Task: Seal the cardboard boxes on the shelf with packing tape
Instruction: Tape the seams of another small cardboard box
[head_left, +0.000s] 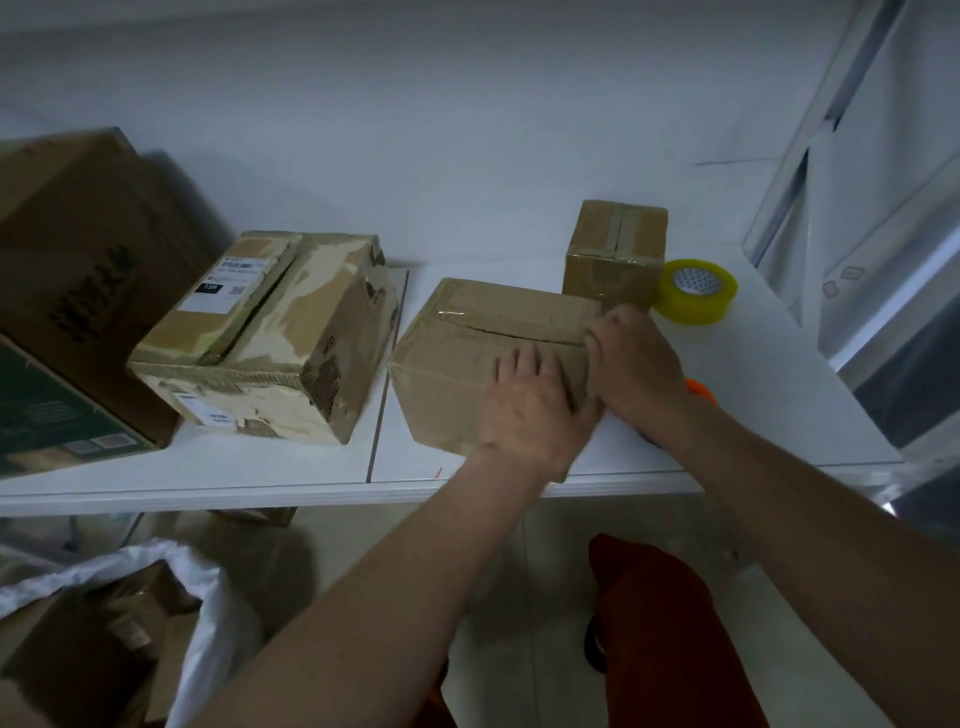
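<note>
a white shelf (753, 395) runs across the view, made of two panels with a seam between them. on its far left stands the largest carton, a tall brown box (88, 260) with dark print on its side, and against its near corner leans a dark green box (47, 415). next along is a battered box (270, 332), its skin torn in pale patches, a white shipping label on one top flap and the flaps parted along the middle.

right of the seam sits the plain cardboard box (467, 353) being worked on, tilted a little toward the camera, with clear tape shining along its top seam. the left hand (535, 410) lies flat over the near right part of the top, fingers straight and spread, pressing down. the right hand (634, 358) is at the box's right edge with fingers bent over the corner — whether they pinch tape or only press the cardboard i cannot tell.

behind, near the wall, stands a small taped box (615, 254), and just beside it to the right a roll of yellowish packing tape (696, 291) lies on the shelf. a small orange object (698, 389) peeks out behind the right wrist — mostly hidden.

below the shelf, at lower left, a white bag (197, 597) holds more cardboard.
</note>
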